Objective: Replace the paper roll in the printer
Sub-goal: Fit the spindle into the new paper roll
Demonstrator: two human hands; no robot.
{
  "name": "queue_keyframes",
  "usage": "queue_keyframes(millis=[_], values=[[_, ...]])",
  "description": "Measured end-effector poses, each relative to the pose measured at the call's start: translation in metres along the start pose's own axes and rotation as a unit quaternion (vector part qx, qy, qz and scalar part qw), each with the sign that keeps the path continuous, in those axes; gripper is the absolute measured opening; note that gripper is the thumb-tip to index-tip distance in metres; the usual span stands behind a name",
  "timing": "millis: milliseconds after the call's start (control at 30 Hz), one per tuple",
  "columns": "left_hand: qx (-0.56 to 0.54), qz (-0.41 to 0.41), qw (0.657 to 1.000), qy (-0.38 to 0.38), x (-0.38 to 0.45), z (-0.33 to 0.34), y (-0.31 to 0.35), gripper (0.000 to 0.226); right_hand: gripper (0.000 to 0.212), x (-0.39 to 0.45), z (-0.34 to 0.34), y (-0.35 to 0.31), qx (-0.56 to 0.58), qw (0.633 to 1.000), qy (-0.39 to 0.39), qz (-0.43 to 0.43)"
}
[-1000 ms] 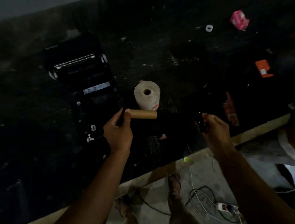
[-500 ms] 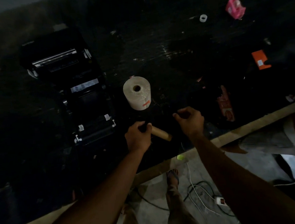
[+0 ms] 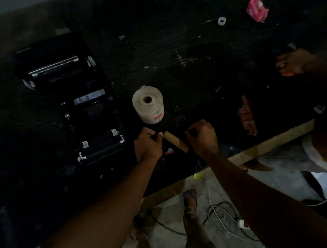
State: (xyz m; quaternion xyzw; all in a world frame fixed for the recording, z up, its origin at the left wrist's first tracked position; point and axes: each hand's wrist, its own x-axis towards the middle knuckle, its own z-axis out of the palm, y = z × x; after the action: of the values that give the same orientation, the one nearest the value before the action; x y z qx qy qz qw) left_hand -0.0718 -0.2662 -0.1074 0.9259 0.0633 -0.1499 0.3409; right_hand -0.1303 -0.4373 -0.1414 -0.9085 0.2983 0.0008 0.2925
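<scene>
My left hand [image 3: 147, 144] is closed around one end of the empty cardboard core [image 3: 175, 141], and my right hand [image 3: 203, 137] is curled at its other end — what the right fingers pinch is too dark to tell. Just beyond my hands the fresh paper roll [image 3: 148, 107] stands on end on the dark table [image 3: 192, 53]. To its left sits the black printer [image 3: 75, 107], lid open. Far right — a small white ring [image 3: 222, 20] and a pink packet [image 3: 257, 9]
</scene>
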Motion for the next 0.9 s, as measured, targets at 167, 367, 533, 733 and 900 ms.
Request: queue_keyframes(millis=[167, 367, 533, 733, 900], values=[[0.028, 0.087, 0.996, 0.023, -0.01, -0.006, 0.005, 0.028, 0.013, 0.001, -0.001, 0.002, 0.009, 1.0, -0.009, -0.011], [0.062, 0.252, 0.952, 0.165, 0.015, -0.04, 0.03, 0.04, 0.012, 0.0, -0.001, 0.006, 0.004, 1.0, -0.013, -0.027], [0.188, 0.205, 0.96, 0.012, 0.063, -0.062, 0.049, 0.07, 0.014, 0.005, -0.003, 0.005, -0.058, 0.996, -0.038, -0.049], [0.206, 0.187, 0.96, -0.033, 0.083, -0.052, 0.053, 0.077, 0.014, 0.004, -0.002, 0.006, -0.081, 0.994, -0.03, -0.062], [0.176, 0.181, 0.967, -0.025, 0.09, -0.055, 0.051, 0.067, 0.018, 0.001, -0.007, 0.001, -0.043, 0.997, -0.007, -0.06]])
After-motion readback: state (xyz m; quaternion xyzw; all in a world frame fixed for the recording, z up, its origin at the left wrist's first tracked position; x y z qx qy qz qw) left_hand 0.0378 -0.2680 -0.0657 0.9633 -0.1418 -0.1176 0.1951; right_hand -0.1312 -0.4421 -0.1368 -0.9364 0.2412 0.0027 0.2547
